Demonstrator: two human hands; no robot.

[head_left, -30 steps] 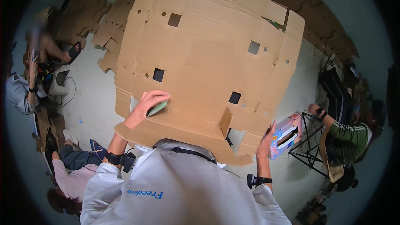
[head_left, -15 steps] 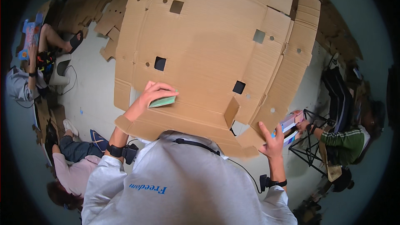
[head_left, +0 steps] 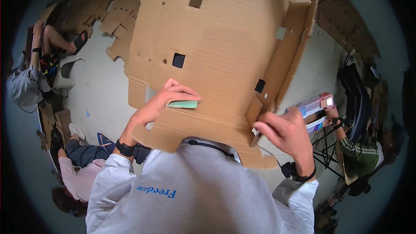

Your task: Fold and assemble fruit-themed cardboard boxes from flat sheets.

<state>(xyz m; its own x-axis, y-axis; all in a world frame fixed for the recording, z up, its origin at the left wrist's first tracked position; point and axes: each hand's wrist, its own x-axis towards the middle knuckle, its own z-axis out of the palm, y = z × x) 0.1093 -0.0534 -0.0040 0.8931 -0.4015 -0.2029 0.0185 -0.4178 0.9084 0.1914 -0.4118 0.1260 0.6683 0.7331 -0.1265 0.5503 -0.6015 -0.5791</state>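
Note:
A large brown cardboard sheet [head_left: 216,47], creased and cut with square and round holes, lies in front of me. Its right side panel [head_left: 288,65] stands folded up, and a small corner flap [head_left: 254,109] is raised at the near right. My left hand [head_left: 171,95] is closed on a small pale-green flat piece [head_left: 184,104], resting over the near-left part of the sheet. My right hand [head_left: 286,132], fingers curled and slightly blurred, pinches the cardboard at the near-right corner. Its palm hides part of the folded panel.
At the right, a person in a green sleeve [head_left: 362,149] handles a colourful box [head_left: 314,104] by a black folding stool frame [head_left: 327,151]. Two people sit at the left, one near a white stool [head_left: 65,73]. Flattened cardboard [head_left: 119,17] covers floor at the far left.
The right side panel has gone from lying nearly flat to standing up. My right hand has moved inward and its fingers have curled. The sheet and left hand appear slightly further right.

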